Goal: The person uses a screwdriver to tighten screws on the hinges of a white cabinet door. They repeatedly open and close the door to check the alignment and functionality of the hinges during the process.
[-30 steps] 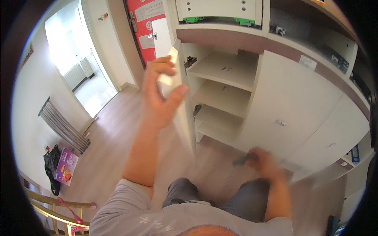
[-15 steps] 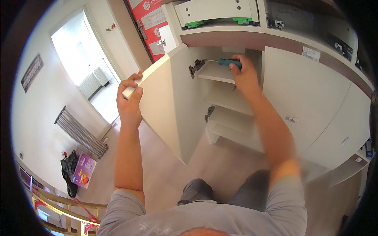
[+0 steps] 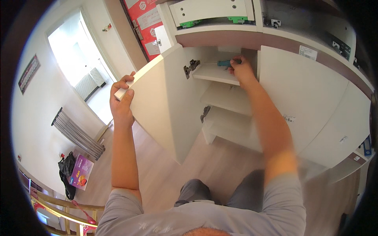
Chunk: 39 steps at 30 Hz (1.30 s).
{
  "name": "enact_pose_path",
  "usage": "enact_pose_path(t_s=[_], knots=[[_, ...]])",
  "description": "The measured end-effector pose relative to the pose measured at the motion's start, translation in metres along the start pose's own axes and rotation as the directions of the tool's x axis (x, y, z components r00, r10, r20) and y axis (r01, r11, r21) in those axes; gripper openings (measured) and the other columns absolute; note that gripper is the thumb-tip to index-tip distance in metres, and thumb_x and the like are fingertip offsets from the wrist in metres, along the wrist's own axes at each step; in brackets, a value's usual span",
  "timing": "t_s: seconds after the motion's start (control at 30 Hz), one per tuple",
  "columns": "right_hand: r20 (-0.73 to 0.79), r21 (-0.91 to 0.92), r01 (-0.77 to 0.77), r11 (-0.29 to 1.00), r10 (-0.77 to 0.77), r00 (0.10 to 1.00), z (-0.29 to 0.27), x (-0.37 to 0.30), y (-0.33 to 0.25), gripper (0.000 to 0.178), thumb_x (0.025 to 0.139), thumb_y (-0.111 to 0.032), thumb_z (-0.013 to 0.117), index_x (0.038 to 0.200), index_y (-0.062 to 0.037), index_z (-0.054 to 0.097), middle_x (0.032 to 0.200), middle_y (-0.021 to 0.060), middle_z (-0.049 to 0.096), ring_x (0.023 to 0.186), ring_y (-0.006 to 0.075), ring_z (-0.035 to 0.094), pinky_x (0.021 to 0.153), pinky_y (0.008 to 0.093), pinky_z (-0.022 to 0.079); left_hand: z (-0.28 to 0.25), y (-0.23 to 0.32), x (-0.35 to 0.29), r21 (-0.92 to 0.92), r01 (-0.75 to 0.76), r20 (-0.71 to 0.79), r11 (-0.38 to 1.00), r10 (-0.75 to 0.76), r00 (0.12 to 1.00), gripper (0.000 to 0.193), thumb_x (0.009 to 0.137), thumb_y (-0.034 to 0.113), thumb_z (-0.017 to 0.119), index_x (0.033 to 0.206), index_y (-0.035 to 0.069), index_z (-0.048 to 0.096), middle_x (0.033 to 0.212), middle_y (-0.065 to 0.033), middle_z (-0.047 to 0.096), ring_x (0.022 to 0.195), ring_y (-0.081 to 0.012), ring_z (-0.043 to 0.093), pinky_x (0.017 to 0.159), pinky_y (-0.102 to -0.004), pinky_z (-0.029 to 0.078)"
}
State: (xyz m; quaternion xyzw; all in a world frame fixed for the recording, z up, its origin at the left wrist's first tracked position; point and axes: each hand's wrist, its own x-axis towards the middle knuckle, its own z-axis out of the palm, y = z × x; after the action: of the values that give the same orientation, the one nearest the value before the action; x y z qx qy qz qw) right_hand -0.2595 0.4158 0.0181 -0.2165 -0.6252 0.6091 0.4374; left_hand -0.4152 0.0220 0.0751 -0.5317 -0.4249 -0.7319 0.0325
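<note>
My left hand (image 3: 123, 98) grips the outer edge of a white cabinet door (image 3: 157, 98), which stands open to the left. Inside the cabinet, my right hand (image 3: 242, 70) is closed round the teal handle of a screwdriver (image 3: 224, 63). Its thin shaft points left toward the upper hinge (image 3: 191, 69); whether the tip sits in a screw is too small to tell. A lower hinge (image 3: 205, 113) joins the same door to the cabinet side. White shelves (image 3: 220, 96) lie below my right hand.
Closed white doors (image 3: 303, 90) stand to the right. Above them, drawer bays hold a white drawer (image 3: 212, 11) with green clips. At the left are a grey radiator (image 3: 78, 133), a purple box (image 3: 81, 173), a black bag (image 3: 67, 169) and a gold-coloured frame (image 3: 63, 210).
The view has shifted slightly, so most things sit a little further left. My left hand still holds the door edge, and my right fingers have changed their grip on the screwdriver handle.
</note>
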Motion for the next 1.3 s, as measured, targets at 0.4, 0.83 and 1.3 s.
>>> enact_pose_path(t_s=[0.4,0.83,1.3], knots=[[-0.036,-0.002,-0.004,1.000,0.004,0.999,0.001,0.001,-0.002,0.024,0.104,-0.012,0.061,0.125,-0.0013,0.057,0.103,0.0103,0.066,0.084,0.0183,0.068,0.074,0.0304,0.058,0.002,0.001,0.001,0.003,-0.016,0.027,1.000,0.015,1.000,0.020,0.093,-0.001,0.064,0.104,0.010,0.051,0.130,-0.0142,0.058,0.147,-0.0373,0.040,0.123,-0.0551,0.030],[-0.053,0.033,-0.041,0.999,0.043,0.998,0.003,0.002,0.000,0.024,0.103,-0.013,0.063,0.124,-0.0026,0.057,0.102,0.0100,0.066,0.085,0.0188,0.068,0.071,0.0303,0.059,-0.001,-0.001,0.000,0.021,-0.024,0.018,0.999,0.024,1.000,0.019,0.092,0.006,0.070,0.103,0.011,0.055,0.129,-0.0147,0.058,0.147,-0.0410,0.038,0.122,-0.0588,0.032],[-0.091,-0.024,-0.140,0.990,0.137,0.986,-0.003,0.015,0.001,0.027,0.103,-0.020,0.063,0.123,-0.0024,0.061,0.105,0.0107,0.066,0.072,0.0189,0.066,0.062,0.0304,0.057,0.004,-0.001,0.001,-0.020,-0.021,0.022,1.000,0.022,1.000,0.021,0.092,0.001,0.066,0.105,0.009,0.052,0.129,-0.0149,0.058,0.146,-0.0374,0.041,0.121,-0.0551,0.032]])
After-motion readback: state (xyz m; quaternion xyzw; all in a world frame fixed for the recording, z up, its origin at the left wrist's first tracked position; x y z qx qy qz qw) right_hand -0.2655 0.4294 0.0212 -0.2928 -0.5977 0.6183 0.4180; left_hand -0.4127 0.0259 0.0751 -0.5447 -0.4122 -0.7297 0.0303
